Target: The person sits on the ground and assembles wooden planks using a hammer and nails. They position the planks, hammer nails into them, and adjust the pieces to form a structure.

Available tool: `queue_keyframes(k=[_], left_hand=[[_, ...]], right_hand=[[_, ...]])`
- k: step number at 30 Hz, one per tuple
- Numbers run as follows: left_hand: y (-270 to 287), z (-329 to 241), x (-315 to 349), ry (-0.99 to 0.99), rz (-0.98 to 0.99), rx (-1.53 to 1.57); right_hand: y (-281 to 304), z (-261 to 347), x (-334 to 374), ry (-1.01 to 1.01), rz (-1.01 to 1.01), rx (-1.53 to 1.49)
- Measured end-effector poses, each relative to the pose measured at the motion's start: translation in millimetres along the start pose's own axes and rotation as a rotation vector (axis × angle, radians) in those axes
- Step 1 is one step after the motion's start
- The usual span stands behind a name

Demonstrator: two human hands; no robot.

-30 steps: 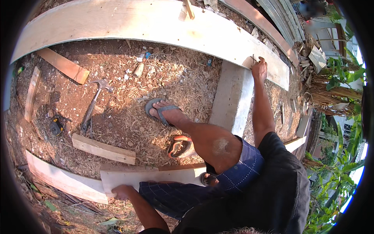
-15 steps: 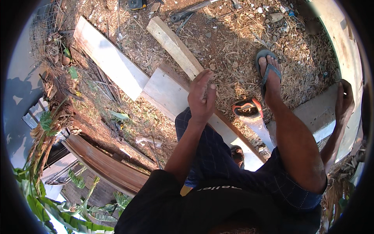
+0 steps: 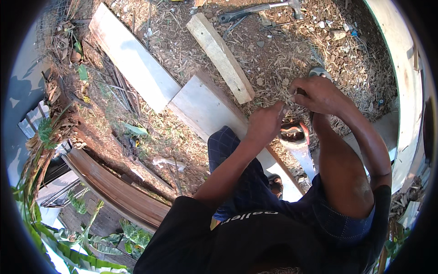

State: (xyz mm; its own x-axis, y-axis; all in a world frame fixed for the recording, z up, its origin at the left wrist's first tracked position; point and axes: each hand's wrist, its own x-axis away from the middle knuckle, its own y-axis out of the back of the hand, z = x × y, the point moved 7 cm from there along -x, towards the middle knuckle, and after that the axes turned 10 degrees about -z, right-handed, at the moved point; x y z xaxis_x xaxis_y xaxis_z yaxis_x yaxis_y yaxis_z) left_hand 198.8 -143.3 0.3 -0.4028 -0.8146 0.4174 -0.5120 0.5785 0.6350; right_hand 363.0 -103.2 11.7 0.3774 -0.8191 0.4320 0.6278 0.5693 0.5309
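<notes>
While both hands came close together over the handsaw [image 3: 301, 151], neither clearly gripped anything. Left hand [image 3: 267, 122]: just left of the handsaw's handle, fingers bunched; pinched on something small or bare, could not tell. Right hand [image 3: 318, 93]: just beyond the handle, fingers curled toward the thumb; contents hidden, so clamped or not, could not tell. Handsaw lay on the litter-strewn ground [image 3: 356, 68], orange-and-black grip just under the hands, blade running back toward the body.

Progress, as judged: partway at best. Near pale board [image 3: 203, 102] and far pale board [image 3: 132, 55] already lay in a row left of the handsaw, ends meeting or overlapping, unclear which. No fastening showed at that meeting, so any joining looked undone. Squared timber offcut [image 3: 221, 57], left of and beyond the handsaw, lay loose. Claw hammer [image 3: 248, 10], well beyond the handsaw, was not in use; nor was the handsaw.

Writing: pale lettering [image 3: 248, 216] on the black shirt [image 3: 255, 244], nearer the body than the handsaw, upside down, partly legible, not transcribed. No other label could be read.
</notes>
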Motion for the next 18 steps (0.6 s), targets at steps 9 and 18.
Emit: queue_keyframes(k=[9, 18], left_hand=[[74.3, 118.6, -53.9, 0.581, -0.565, -0.206], [86.3, 164.4, -82.9, 0.608, -0.488, 0.026]], right_hand=[[32.7, -23.4, -171.2, -0.133, -0.482, 0.109], [16.7, -85.7, -145.1, -0.258, -0.531, -0.238]])
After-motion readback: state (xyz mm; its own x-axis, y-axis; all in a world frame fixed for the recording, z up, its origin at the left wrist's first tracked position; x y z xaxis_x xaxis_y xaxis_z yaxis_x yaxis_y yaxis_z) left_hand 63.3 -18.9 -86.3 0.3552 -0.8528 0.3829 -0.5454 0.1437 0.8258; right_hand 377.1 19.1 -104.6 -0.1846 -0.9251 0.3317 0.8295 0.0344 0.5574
